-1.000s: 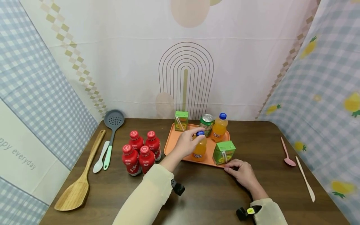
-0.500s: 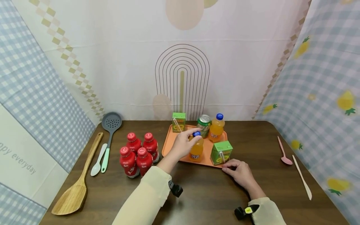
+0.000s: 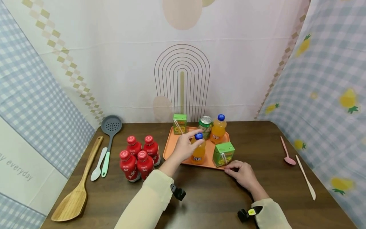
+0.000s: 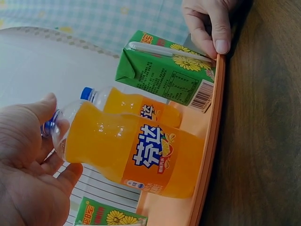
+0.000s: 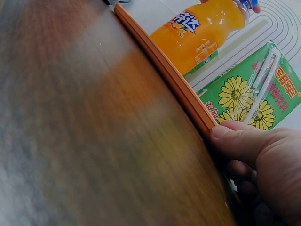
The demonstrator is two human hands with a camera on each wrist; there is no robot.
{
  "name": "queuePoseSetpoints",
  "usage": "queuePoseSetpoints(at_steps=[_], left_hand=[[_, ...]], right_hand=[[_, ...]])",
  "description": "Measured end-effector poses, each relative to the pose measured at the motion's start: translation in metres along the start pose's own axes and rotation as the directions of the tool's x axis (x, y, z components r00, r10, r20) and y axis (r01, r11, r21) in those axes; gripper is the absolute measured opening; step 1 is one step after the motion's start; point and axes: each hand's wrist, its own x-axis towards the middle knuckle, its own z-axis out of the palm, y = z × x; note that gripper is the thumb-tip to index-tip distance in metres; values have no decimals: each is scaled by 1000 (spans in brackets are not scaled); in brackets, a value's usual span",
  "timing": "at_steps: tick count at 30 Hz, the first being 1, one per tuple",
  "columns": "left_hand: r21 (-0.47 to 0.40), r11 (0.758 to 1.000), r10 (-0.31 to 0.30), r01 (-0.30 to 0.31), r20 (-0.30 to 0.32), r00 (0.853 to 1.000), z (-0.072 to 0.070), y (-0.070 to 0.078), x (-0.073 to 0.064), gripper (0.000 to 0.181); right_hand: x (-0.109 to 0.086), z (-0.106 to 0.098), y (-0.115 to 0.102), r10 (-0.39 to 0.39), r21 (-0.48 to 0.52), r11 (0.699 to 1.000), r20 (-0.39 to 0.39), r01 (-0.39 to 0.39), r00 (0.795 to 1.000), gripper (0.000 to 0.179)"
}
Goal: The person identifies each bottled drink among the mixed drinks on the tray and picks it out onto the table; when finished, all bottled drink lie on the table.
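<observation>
An orange tray point(image 3: 169, 144) lies on the table. My left hand point(image 3: 184, 148) holds an orange soda bottle point(image 4: 136, 150) by its blue-capped neck; the bottle stands upright at the tray's front edge. With thumb and fingers, my right hand point(image 3: 243, 175) pinches the tray's front right corner, beside a green drink carton point(image 3: 224, 154) with a straw. A second orange soda bottle point(image 3: 218, 129) and a green can point(image 3: 205, 124) stand toward the back of the tray. Another green drink carton point(image 3: 179, 123) is at its back left corner.
Several red bottles point(image 3: 145, 163) stand left of the tray. Farther left lie a wooden spatula point(image 3: 71, 203), a white spoon point(image 3: 96, 173) and a grey skimmer point(image 3: 111, 125). A pink spoon point(image 3: 289, 160) and a pale knife point(image 3: 307, 181) lie at the right.
The head view has shifted slightly, so everything appears a little farther left. Both hands keep their hold on the bottle and the tray corner.
</observation>
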Motion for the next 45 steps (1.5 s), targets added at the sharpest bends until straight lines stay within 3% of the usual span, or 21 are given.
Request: queuePoseSetpoints(at_steps=[14,25,34,41,45], left_hand=[[-10,1000,15,-15,-28,999,0,-1,0,39],[-81,996,11,-26,-173,985,0,-1,-11,38],[-28,997,66,-75,-249,966,-9,9,-29,38],[-39,991,119,-131,-220,968,-22,19,-52,36],[-20,992,115,-121,-190,975,-32,21,-68,35]], right_hand=[[0,1,-1,24,8,1000,5,-24,1000,5],[-1,1,-2,29,11,1000,8,-29,1000,5],[-2,-1,-1,23,11,1000,3,-23,1000,5],[-1,-2,-1,0,-3,1000,-9,0,1000,7],[0,-1,-2,-5,-8,1000,-10,4,1000,10]])
